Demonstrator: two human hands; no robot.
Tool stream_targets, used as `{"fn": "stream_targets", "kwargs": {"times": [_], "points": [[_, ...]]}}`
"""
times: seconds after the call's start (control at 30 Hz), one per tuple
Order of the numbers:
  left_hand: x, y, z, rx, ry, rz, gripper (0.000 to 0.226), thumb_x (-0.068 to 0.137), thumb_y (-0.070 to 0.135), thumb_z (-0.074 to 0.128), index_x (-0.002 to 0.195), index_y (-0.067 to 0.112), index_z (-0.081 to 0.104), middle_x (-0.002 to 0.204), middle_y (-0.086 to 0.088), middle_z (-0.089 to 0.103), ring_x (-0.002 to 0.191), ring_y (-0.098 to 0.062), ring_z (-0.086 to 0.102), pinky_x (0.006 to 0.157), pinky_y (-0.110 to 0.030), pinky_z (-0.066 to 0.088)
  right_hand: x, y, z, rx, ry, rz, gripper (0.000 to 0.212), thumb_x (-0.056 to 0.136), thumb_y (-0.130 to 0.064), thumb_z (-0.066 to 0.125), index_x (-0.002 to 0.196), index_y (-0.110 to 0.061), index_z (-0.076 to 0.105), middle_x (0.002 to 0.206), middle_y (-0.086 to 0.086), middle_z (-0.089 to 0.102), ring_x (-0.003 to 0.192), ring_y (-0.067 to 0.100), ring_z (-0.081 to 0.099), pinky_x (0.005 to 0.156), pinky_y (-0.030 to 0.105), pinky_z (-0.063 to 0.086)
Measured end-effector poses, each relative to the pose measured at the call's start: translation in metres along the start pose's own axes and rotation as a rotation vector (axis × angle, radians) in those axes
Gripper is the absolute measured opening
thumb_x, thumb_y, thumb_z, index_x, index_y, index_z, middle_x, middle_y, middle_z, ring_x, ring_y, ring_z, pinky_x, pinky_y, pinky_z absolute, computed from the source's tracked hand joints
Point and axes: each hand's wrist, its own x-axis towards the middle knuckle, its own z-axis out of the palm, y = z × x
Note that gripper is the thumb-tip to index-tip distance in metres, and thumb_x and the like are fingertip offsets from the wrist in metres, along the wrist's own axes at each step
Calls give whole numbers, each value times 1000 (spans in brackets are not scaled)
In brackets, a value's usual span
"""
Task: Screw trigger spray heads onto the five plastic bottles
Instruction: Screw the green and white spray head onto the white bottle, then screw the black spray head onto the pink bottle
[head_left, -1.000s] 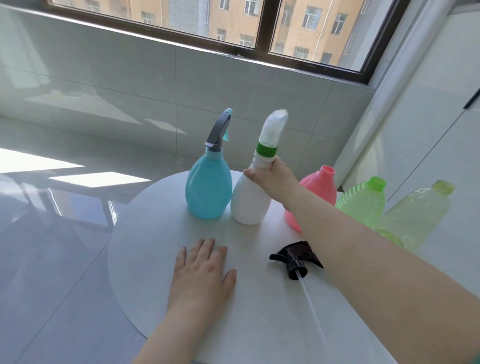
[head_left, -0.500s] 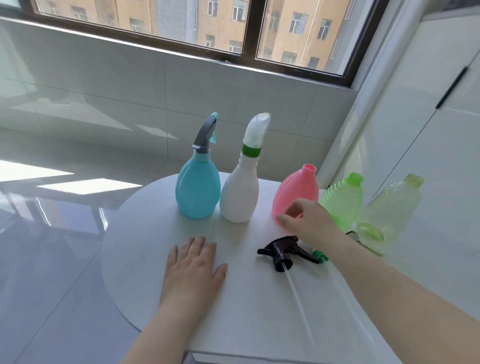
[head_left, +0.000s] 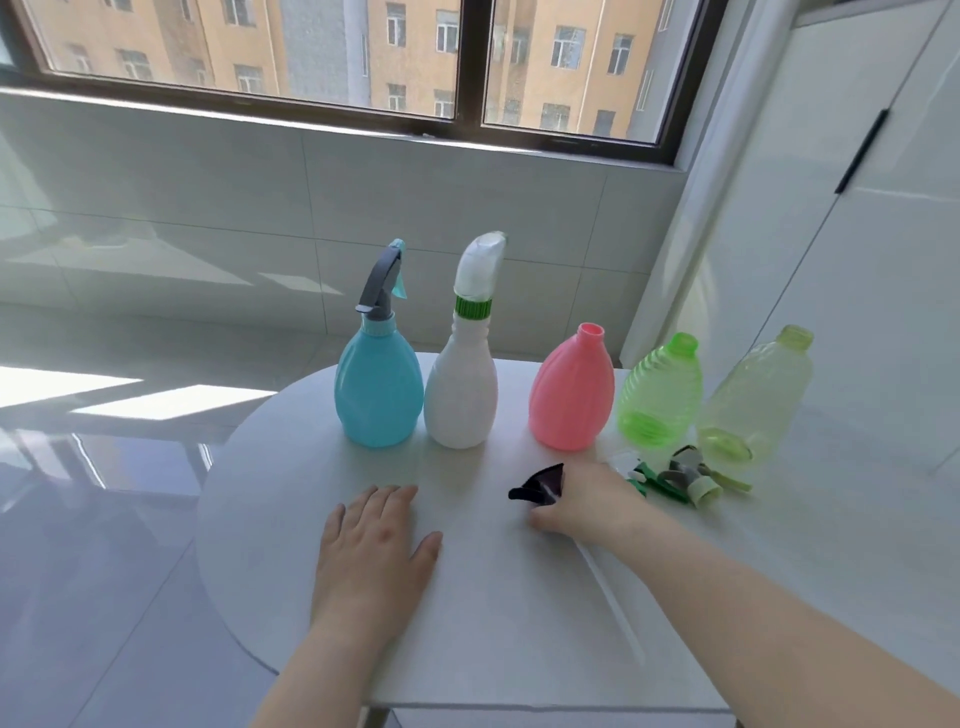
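Five bottles stand in a row at the back of the white round table (head_left: 291, 467). The blue bottle (head_left: 379, 395) carries a grey spray head and the white bottle (head_left: 460, 400) a white head with a green collar. The pink bottle (head_left: 571, 395), green bottle (head_left: 657, 395) and pale yellow-green bottle (head_left: 753, 400) have bare necks. My right hand (head_left: 587, 501) curls over the black spray head (head_left: 540, 486) lying on the table; its clear dip tube (head_left: 613, 597) trails toward me. My left hand (head_left: 374, 545) rests flat on the tabletop, fingers spread.
Two more loose spray heads (head_left: 680, 475), green and grey-white, lie in a heap in front of the two green bottles. A tiled wall and window run behind the table, a white cabinet (head_left: 857, 260) stands at the right, and glossy floor lies to the left.
My right hand left the white bottle, passed near the pink bottle, and came down onto the black spray head. My left hand stayed flat on the table.
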Motion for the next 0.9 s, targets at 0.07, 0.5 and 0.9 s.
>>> {"fn": "stream_targets", "kwargs": {"times": [0.07,0.5,0.9], "points": [[1,0,0,-2,10,2,51,88,44,37,134,26,26,145,8,30,136,-12,19,113,-30,6,-3,5,-8,231,-24,24,22,75,-26,61,59,-30,47,60,-2,50,52,18,48,44,20,40],[-4,9,-6,13,10,-22,45,86,39,45,128,22,40,140,2,41,131,-18,32,111,-32,18,-41,86,-32,1532,-148,-171,20,66,-15,53,82,-8,62,68,4,72,58,15,66,58,26,57],[4,92,3,-449,40,43,53,79,18,61,126,24,38,96,18,53,86,-3,52,80,-23,35,-34,151,-35,1906,183,-222,26,70,-21,48,69,-16,73,77,4,75,76,14,71,63,25,57]]}}
